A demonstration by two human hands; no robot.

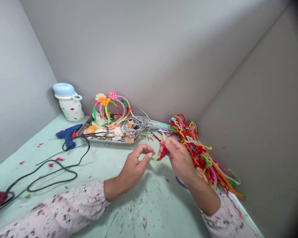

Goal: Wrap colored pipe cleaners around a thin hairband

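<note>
My left hand [136, 165] hovers over the pale green table [101, 172], its thumb and forefinger pinched on the green end of a pipe cleaner [154, 159]. My right hand [177, 157] is closed round a thin band [163, 150] partly wrapped in red pipe cleaner, whose bare white end sticks up above the fingers. The two hands almost touch. A heap of coloured pipe cleaners [200, 155] lies just behind and to the right of my right hand.
A metal tray [109, 138] at the back holds shells, grey bare headbands [134, 125] and decorated headbands [111, 105]. A blue glue gun [69, 133] with a black cord [52, 168] lies at left. A white jug [69, 102] stands in the corner. Scraps litter the table.
</note>
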